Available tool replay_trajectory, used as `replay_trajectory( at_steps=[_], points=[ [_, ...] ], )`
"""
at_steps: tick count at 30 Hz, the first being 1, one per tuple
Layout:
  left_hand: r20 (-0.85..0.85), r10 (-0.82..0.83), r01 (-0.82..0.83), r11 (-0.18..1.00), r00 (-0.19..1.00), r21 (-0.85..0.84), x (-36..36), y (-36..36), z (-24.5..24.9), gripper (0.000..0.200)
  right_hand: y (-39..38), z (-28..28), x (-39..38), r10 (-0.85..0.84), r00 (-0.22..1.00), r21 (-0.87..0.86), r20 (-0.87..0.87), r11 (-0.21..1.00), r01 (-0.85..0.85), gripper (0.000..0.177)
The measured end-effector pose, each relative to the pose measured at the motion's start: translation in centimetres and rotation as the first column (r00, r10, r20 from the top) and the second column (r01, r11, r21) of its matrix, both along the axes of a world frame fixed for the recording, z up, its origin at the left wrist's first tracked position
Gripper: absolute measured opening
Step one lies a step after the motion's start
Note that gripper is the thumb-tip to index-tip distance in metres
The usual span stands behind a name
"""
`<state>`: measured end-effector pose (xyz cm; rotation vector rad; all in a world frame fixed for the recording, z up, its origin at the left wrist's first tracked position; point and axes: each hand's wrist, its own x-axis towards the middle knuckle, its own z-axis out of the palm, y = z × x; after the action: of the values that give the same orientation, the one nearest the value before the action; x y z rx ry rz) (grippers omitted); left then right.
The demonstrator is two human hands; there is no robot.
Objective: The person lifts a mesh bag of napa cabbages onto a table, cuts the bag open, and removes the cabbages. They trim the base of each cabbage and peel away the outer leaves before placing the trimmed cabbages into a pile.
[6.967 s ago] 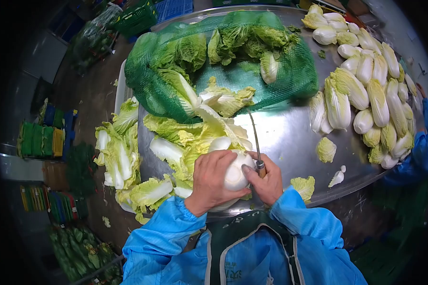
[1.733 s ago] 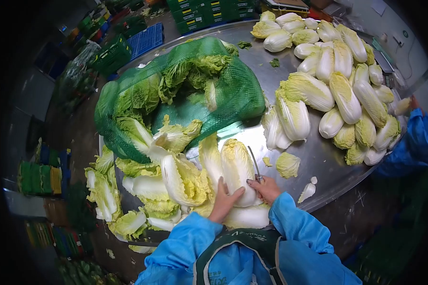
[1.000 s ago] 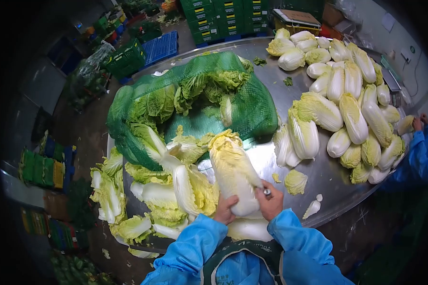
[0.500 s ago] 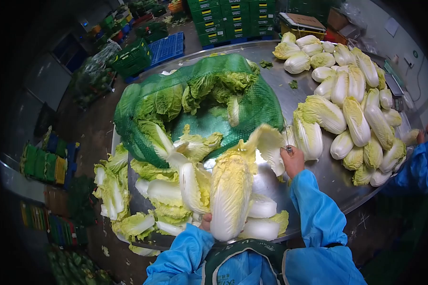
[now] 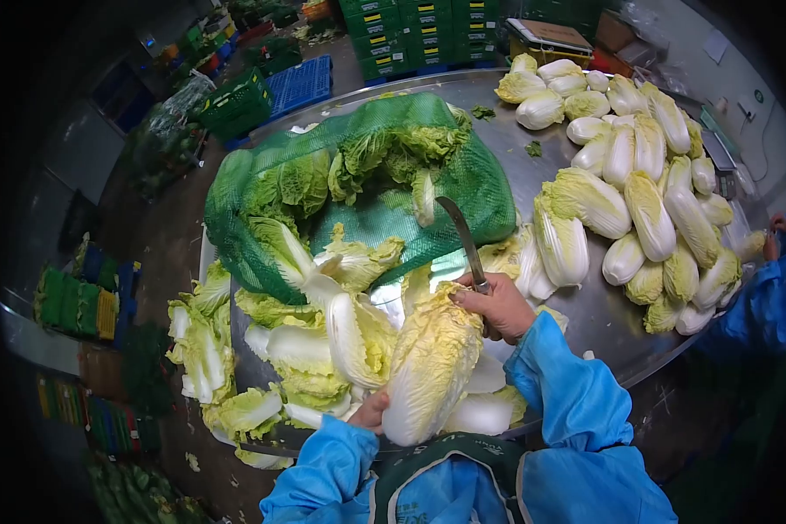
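Note:
A napa cabbage stands tilted in front of my body, its white base low and its yellow leafy top up. My left hand is closed around the lower left side of this cabbage, most fingers hidden behind it. In my right hand is a knife with a curved blade pointing up and away. That hand's thumb touches the leafy top of the cabbage. Loose outer leaves lie left of the cabbage, and more white-ribbed leaves are under and right of it.
A green mesh bag with cabbages inside lies across the metal table. Trimmed cabbages are piled on the right. Another person's blue sleeve is at the far right. Green crates stand stacked beyond the table.
My right hand has moved left onto the cabbage top, and the knife blade now shows upright. The hanging leaf has come away from the cabbage, which has tilted slightly right.

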<state>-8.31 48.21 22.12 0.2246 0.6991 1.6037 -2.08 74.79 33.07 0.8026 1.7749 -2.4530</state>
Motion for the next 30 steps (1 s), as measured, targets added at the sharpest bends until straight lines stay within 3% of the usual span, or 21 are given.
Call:
replay_trajectory(
  at_steps=[3,5,7,9,10,12,13,14,16,17,18,20,21,22,24,25,30],
  points=[
    [-0.211,0.07,-0.094,0.99,0.975,-0.108,0.0,-0.9,1.0,0.099,-0.7,-3.2,0.5,-0.199,0.978,0.034,-0.063,0.979,0.202,0.024],
    [-0.237,0.081,-0.112,0.986,0.968,-0.122,0.1,-0.6,2.4,0.1,-0.9,-4.1,0.6,-0.249,0.967,0.038,-0.056,0.967,0.252,0.022],
    [-0.568,-0.098,-0.083,0.955,0.817,-0.285,-0.3,0.4,4.6,0.108,-1.2,-4.6,0.4,-0.293,0.954,0.048,-0.06,0.954,0.296,0.02],
    [-0.51,-0.033,-0.127,0.953,0.86,-0.275,-0.1,0.4,3.8,0.109,-1.7,-5.2,-0.2,-0.475,0.868,-0.031,-0.144,0.879,0.476,0.016],
    [-0.448,0.03,-0.168,0.948,0.893,-0.271,-0.1,0.4,3.3,0.11,-1.5,-5.8,-0.3,-0.473,0.868,-0.031,-0.148,0.88,0.474,0.016],
    [-0.461,0.05,-0.172,0.959,0.886,-0.227,-0.2,0.4,2.7,0.109,-0.6,-8.0,-0.2,-0.653,0.747,-0.404,-0.122,0.72,0.563,0.015],
    [-0.47,0.07,-0.175,0.968,0.88,-0.183,-0.2,0.6,2.9,0.108,-0.3,-8.1,-0.2,-0.671,0.731,-0.453,-0.125,0.694,0.56,0.018],
    [-0.469,0.072,-0.175,0.968,0.88,-0.18,-0.3,0.8,3.2,0.108,-0.3,-7.9,0.2,-0.67,0.731,-0.451,-0.126,0.695,0.559,0.018],
    [-0.691,0.026,-0.155,0.98,0.722,-0.125,-0.9,1.4,4.0,0.104,-0.1,-6.1,1.2,-0.607,0.783,-0.301,-0.132,0.777,0.552,0.032],
    [-0.689,0.026,-0.156,0.98,0.724,-0.127,-1.2,1.7,4.0,0.104,0.3,-3.8,2.1,-0.434,0.873,-0.274,-0.222,0.887,0.371,0.05],
    [-0.735,-0.015,-0.15,0.976,0.678,-0.158,-1.5,1.7,4.0,0.103,-0.2,-1.8,2.6,-0.436,0.874,-0.277,-0.215,0.885,0.374,0.05],
    [-0.777,-0.065,-0.134,0.973,0.626,-0.189,-1.7,1.7,3.8,0.101,-1.4,1.1,2.6,-0.115,0.961,0.184,-0.252,0.969,0.164,0.064],
    [-0.793,-0.057,-0.149,0.971,0.607,-0.184,-1.8,1.9,3.7,0.1,-1.9,-1.0,1.9,-0.039,0.905,0.507,-0.423,0.818,0.273,0.054],
    [-0.807,-0.048,-0.166,0.97,0.588,-0.179,-1.8,2.0,3.6,0.099,-1.7,-1.1,1.8,-0.046,0.905,0.509,-0.423,0.814,0.279,0.054],
    [-0.782,-0.069,-0.133,0.972,0.619,-0.191,-1.7,1.8,4.1,0.099,-1.2,-1.1,1.5,-0.063,0.995,0.296,-0.079,0.952,0.084,0.04],
    [-0.757,-0.086,-0.11,0.973,0.647,-0.204,-1.6,1.6,4.3,0.099,-1.2,-1.1,1.4,-0.109,0.986,0.275,-0.124,0.951,0.14,0.027],
    [-0.737,-0.036,-0.121,0.98,0.675,-0.158,-1.4,0.9,2.7,0.099,-0.9,-1.5,1.5,-0.187,0.972,0.16,-0.143,0.965,0.209,0.022]
  ],
)
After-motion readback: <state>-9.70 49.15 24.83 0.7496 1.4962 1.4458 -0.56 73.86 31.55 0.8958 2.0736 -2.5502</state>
